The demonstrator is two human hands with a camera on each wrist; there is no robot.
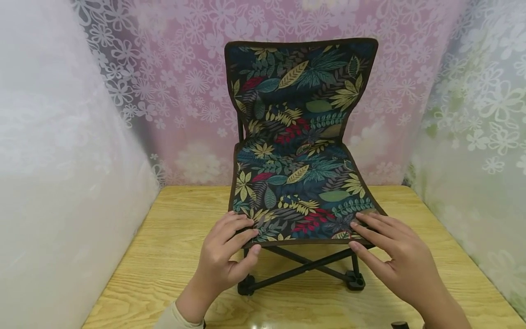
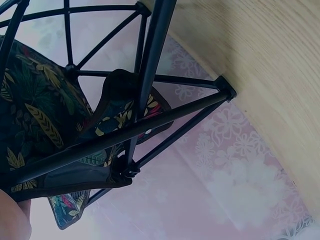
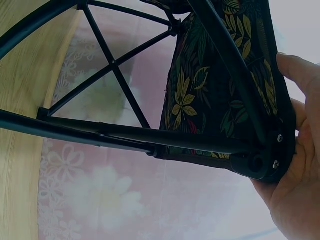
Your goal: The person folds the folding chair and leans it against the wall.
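A folding chair (image 1: 292, 183) with dark leaf-print fabric stands unfolded, its backrest (image 1: 296, 73) upright at the far side. My left hand (image 1: 226, 253) rests on the front left corner of the seat, fingers on the fabric and thumb by the front edge. At the front right corner lies my right hand (image 1: 400, 256), its fingers extended over the fabric. Black crossed tubes (image 1: 306, 265) show below the seat. From underneath, the right wrist view shows the frame's corner joint (image 3: 267, 157) beside the right hand. Only a bit of the left hand (image 2: 12, 220) enters the left wrist view.
The chair's black feet (image 1: 355, 280) stand on a wood-grain table (image 1: 164, 274). Behind hangs a pink flower-patterned curtain (image 1: 185, 91), with pale sheets at the left and right. A small dark object (image 1: 400, 325) lies at the bottom edge near the right forearm.
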